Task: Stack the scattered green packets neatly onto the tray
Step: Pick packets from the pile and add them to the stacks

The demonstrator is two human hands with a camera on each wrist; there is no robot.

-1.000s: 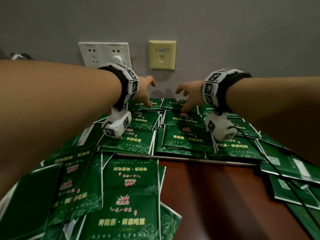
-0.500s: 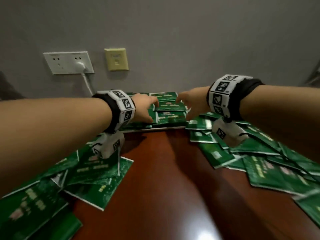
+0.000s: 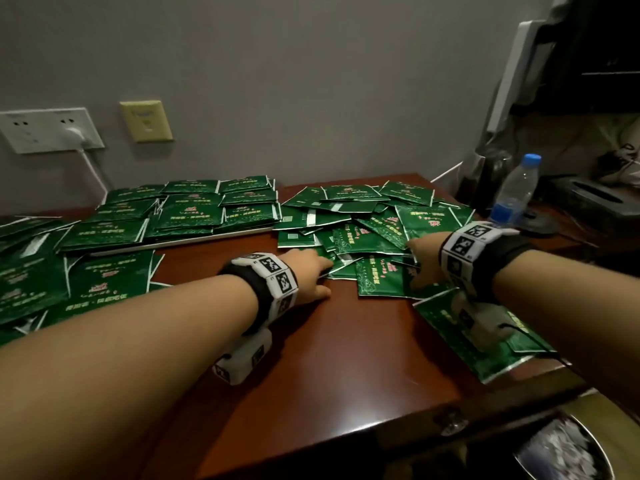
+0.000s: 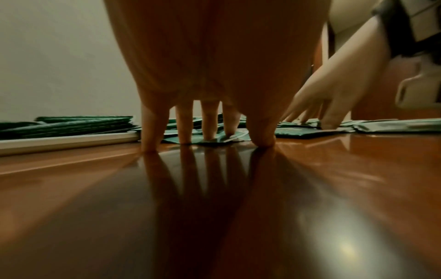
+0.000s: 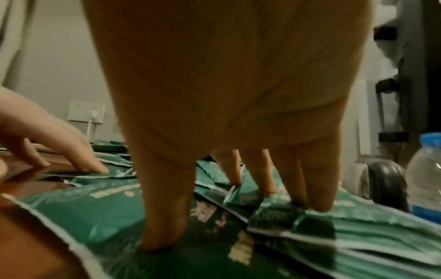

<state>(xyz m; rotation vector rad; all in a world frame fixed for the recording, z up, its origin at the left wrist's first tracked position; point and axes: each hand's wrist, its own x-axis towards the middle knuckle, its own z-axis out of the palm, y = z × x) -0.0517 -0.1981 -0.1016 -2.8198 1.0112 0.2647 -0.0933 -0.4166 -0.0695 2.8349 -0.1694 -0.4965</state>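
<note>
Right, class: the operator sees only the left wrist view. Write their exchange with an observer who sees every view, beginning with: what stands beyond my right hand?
Observer: A water bottle with a blue cap stands upright beyond the right hand, off to its right.
Operator: Are any loose packets left of the tray?
Observer: Yes, scattered packets lie left of the tray and nearer to you.
Operator: What is my right thumb touching?
Observer: It presses down on a green packet at the near edge of the right-hand pile.
</note>
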